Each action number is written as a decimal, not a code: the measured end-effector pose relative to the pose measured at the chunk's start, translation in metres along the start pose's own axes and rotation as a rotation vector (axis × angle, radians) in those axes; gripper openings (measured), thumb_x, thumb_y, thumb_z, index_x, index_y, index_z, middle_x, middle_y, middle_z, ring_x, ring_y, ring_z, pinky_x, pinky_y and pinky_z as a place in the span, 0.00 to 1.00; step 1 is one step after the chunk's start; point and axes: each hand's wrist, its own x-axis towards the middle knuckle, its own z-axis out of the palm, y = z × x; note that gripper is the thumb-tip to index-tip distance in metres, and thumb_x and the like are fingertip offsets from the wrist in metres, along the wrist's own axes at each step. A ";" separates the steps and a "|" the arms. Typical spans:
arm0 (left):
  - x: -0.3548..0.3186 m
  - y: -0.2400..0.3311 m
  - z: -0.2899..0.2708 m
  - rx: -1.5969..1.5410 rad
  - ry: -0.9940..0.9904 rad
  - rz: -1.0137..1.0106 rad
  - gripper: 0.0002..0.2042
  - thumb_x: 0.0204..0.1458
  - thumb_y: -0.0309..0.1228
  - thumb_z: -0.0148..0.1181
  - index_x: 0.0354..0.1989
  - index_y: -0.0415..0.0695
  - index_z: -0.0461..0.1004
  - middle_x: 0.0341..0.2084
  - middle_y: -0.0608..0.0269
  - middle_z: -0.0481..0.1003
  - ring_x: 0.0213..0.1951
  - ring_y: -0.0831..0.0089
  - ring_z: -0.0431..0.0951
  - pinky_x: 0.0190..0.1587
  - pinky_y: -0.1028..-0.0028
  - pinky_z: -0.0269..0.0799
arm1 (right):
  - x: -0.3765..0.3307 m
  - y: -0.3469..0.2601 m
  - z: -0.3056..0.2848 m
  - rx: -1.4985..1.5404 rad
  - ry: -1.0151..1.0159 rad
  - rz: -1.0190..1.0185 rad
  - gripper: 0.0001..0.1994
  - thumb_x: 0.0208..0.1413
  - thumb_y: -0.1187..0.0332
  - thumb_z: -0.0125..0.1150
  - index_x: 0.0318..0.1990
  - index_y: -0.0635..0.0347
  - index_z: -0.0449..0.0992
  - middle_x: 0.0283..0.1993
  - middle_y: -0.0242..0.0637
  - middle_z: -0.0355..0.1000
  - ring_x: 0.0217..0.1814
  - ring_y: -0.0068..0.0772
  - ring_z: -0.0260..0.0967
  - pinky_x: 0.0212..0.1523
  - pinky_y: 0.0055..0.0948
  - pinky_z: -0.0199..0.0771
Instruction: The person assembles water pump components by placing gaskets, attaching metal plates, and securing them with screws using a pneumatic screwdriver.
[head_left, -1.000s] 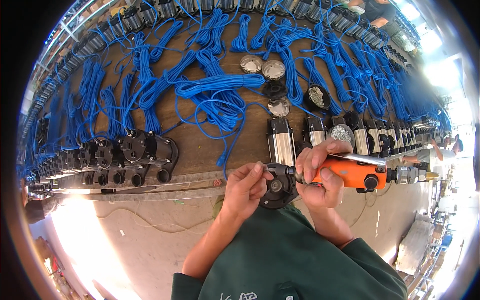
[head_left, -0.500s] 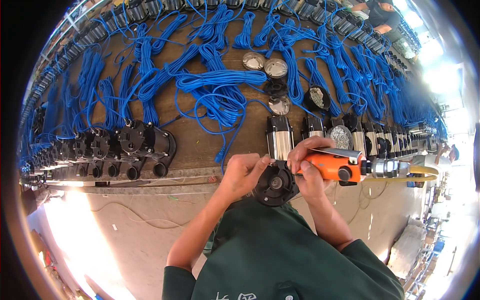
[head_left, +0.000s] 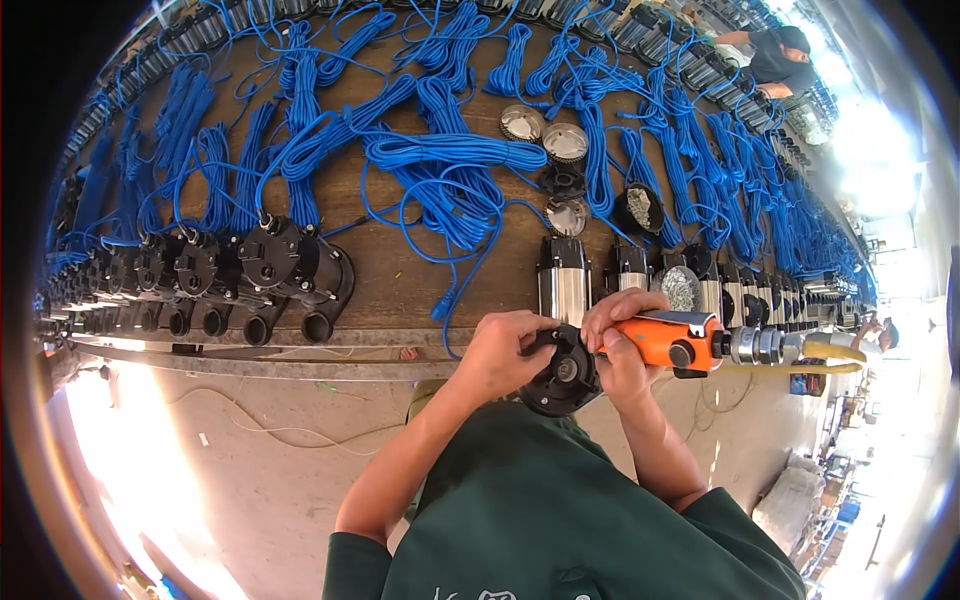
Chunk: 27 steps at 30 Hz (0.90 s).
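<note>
Black round pump cover point(head_left: 562, 372) held at chest height, just off near edge of wooden bench point(head_left: 400, 285), face tilted up toward head. Left hand point(head_left: 505, 350) clamped on cover's left rim, fingers curled over top edge. Right hand point(head_left: 622, 345) wrapped round body of orange air screwdriver point(head_left: 668, 340), tight grip. Driver's long axis approx horizontal, running left-right: hose fitting and yellow hose point(head_left: 830, 352) out to right, tip end pointing left into cover, hidden behind right fingers, so exact contact pt can't tell. Cover thus directly left of right hand, touching or nearly so; directly right of left hand, in its grasp. Both hands about equally near, cover between them. Beyond on bench: silver motor can point(head_left: 563, 285) upright just behind cover, row of black pump housings point(head_left: 250, 270) well apart to left, blue cable coils point(head_left: 450, 170) farther back
</note>
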 end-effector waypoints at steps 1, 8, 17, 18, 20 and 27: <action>0.001 0.001 0.001 0.001 0.005 0.001 0.14 0.40 0.24 0.66 0.40 0.38 0.79 0.16 0.59 0.65 0.19 0.68 0.65 0.25 0.70 0.63 | 0.001 0.000 0.001 -0.012 0.001 0.002 0.12 0.51 0.80 0.53 0.42 0.63 0.62 0.32 0.42 0.67 0.27 0.27 0.65 0.32 0.27 0.71; -0.005 -0.002 0.005 -0.171 0.098 -0.131 0.15 0.45 0.25 0.66 0.44 0.39 0.77 0.21 0.68 0.67 0.23 0.77 0.65 0.28 0.74 0.64 | -0.001 -0.008 0.004 -0.049 0.083 0.032 0.17 0.47 0.79 0.52 0.47 0.69 0.62 0.33 0.44 0.70 0.27 0.26 0.67 0.30 0.26 0.72; -0.074 -0.006 0.006 -1.117 0.647 -0.487 0.11 0.63 0.23 0.46 0.51 0.32 0.68 0.47 0.48 0.75 0.39 0.68 0.78 0.39 0.76 0.77 | -0.023 -0.035 -0.023 0.042 -0.031 -0.170 0.18 0.49 0.79 0.54 0.49 0.66 0.63 0.34 0.45 0.69 0.26 0.26 0.68 0.28 0.27 0.74; -0.081 0.007 0.011 -1.112 0.643 -0.476 0.12 0.64 0.24 0.46 0.51 0.32 0.68 0.47 0.48 0.75 0.38 0.68 0.78 0.39 0.76 0.77 | -0.025 -0.041 -0.022 0.052 -0.017 -0.140 0.17 0.49 0.78 0.53 0.48 0.65 0.63 0.33 0.46 0.68 0.27 0.27 0.68 0.30 0.28 0.74; -0.085 0.036 0.027 -1.084 0.645 -0.537 0.13 0.65 0.28 0.46 0.54 0.34 0.68 0.45 0.51 0.77 0.31 0.75 0.76 0.30 0.80 0.72 | -0.033 -0.048 -0.028 0.126 -0.017 -0.161 0.16 0.49 0.78 0.52 0.48 0.64 0.63 0.34 0.45 0.68 0.27 0.27 0.67 0.30 0.29 0.73; -0.089 0.076 0.083 -1.261 0.444 -0.564 0.15 0.65 0.35 0.49 0.53 0.39 0.70 0.45 0.63 0.78 0.22 0.81 0.64 0.22 0.83 0.56 | -0.059 -0.082 -0.025 0.371 -0.004 -0.112 0.15 0.53 0.70 0.53 0.47 0.58 0.61 0.34 0.37 0.63 0.21 0.24 0.61 0.29 0.29 0.68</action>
